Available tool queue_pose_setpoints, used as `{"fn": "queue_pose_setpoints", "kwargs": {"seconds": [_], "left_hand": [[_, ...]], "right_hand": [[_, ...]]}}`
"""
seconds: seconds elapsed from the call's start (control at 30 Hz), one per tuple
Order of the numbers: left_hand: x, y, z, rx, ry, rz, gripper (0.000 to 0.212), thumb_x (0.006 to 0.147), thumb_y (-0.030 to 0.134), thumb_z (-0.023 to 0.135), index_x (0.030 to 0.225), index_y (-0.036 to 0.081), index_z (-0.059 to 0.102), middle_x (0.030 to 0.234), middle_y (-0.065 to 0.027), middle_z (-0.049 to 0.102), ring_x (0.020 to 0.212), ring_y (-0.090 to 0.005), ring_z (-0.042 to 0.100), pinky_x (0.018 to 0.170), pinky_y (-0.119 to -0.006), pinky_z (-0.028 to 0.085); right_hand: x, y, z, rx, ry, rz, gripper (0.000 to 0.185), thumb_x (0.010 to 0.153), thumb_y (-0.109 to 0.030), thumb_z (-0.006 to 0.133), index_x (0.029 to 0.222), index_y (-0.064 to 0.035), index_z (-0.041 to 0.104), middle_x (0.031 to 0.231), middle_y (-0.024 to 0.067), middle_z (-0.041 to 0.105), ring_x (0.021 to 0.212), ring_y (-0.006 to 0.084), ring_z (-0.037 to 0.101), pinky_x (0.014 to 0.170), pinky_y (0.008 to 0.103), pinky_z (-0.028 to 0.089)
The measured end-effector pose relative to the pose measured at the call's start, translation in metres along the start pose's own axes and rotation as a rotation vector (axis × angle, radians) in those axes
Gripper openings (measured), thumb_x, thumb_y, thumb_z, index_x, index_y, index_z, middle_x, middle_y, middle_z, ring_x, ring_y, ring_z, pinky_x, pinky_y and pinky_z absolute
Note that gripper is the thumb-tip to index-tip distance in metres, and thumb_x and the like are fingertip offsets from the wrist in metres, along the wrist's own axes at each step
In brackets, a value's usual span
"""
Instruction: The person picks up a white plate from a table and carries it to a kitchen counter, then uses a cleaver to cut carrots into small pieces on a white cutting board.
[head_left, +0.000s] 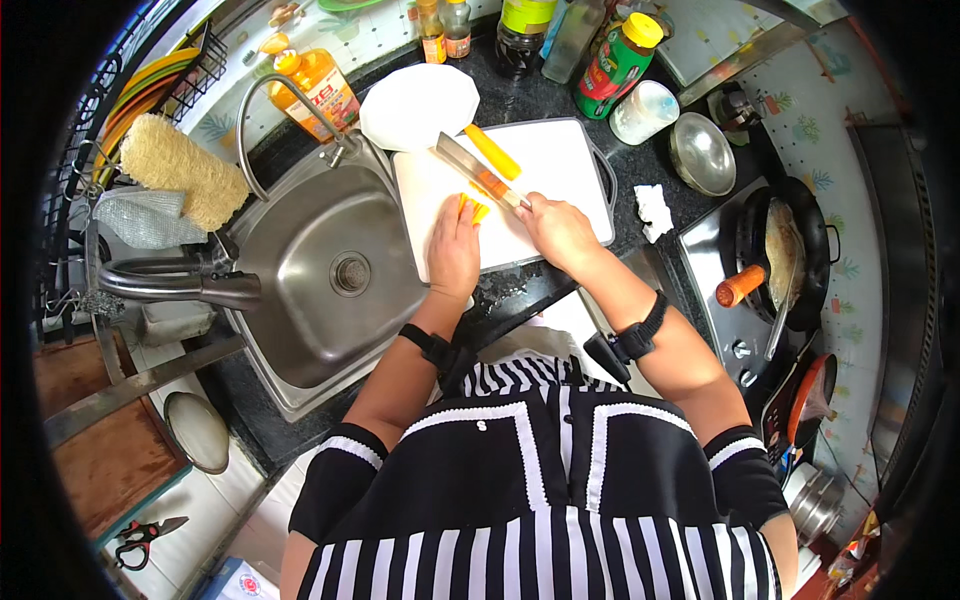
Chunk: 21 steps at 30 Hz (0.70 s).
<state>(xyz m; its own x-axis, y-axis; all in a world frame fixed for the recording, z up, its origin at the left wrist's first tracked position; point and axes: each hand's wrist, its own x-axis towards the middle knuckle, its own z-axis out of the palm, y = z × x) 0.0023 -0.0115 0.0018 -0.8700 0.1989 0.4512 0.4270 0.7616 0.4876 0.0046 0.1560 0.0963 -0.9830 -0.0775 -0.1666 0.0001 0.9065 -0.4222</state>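
A white cutting board (559, 217) with a grey edge lies on the counter in front of me. My right hand (556, 227) grips the wooden handle of a kitchen knife (463, 161), whose blade points up and left over the board. My left hand (455, 247) rests on the board with its fingertips on cut orange-yellow pieces (474, 206), perhaps carrot. Some pieces lie by the blade too. Beyond the knife lies a longer orange-yellow length of the same food (493, 151). A white plate (418, 105) touches the board's far left corner.
A steel sink (300, 330) with a faucet (180, 281) lies left of the board. Bottles and a green jar (619, 67) stand behind. A metal bowl (702, 154) and crumpled white tissue (653, 213) lie right, near a wok (814, 262) on the stove.
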Motion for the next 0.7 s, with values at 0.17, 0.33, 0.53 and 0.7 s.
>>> {"fn": "queue_pose_setpoints", "kwargs": {"seconds": [0.17, 0.33, 0.53, 0.7], "left_hand": [[-0.002, 0.002, -0.001, -0.042, -0.031, -0.054, 0.038, 0.077, 0.006, 0.063, 0.114, -0.001, 0.055, 0.120, -0.0167, 0.053, 0.112, -0.0326, 0.051, 0.095, -0.039, 0.042], [0.000, 0.003, -0.004, -0.077, -0.057, -0.073, 0.042, 0.076, 0.006, 0.064, 0.115, 0.000, 0.053, 0.118, -0.0165, 0.053, 0.111, -0.0327, 0.051, 0.096, -0.040, 0.042], [-0.001, 0.002, -0.005, -0.064, -0.036, -0.087, 0.041, 0.075, 0.006, 0.065, 0.113, -0.001, 0.053, 0.115, -0.0170, 0.054, 0.109, -0.0336, 0.051, 0.095, -0.040, 0.042], [0.001, 0.003, -0.007, -0.097, 0.008, -0.051, 0.040, 0.076, 0.006, 0.064, 0.113, -0.002, 0.053, 0.112, -0.0178, 0.053, 0.106, -0.0345, 0.051, 0.093, -0.041, 0.042]], "right_hand": [[-0.013, -0.011, -0.006, -0.038, 0.011, -0.043, 0.025, 0.091, -0.028, 0.050, 0.091, -0.0036, 0.056, 0.071, 0.0214, 0.063, 0.070, 0.0391, 0.062, 0.065, 0.0470, 0.049], [-0.017, -0.014, -0.008, -0.032, -0.015, 0.030, 0.025, 0.091, -0.028, 0.050, 0.090, -0.0036, 0.056, 0.071, 0.0213, 0.063, 0.070, 0.0395, 0.062, 0.065, 0.0474, 0.049], [-0.023, -0.020, -0.010, -0.053, -0.029, 0.016, 0.025, 0.091, -0.027, 0.049, 0.090, -0.0034, 0.055, 0.069, 0.0214, 0.062, 0.069, 0.0398, 0.062, 0.064, 0.0476, 0.049], [-0.024, -0.022, -0.005, -0.033, -0.032, 0.027, 0.025, 0.092, -0.027, 0.049, 0.090, -0.0031, 0.054, 0.068, 0.0216, 0.062, 0.067, 0.0396, 0.062, 0.062, 0.0479, 0.049]]}}
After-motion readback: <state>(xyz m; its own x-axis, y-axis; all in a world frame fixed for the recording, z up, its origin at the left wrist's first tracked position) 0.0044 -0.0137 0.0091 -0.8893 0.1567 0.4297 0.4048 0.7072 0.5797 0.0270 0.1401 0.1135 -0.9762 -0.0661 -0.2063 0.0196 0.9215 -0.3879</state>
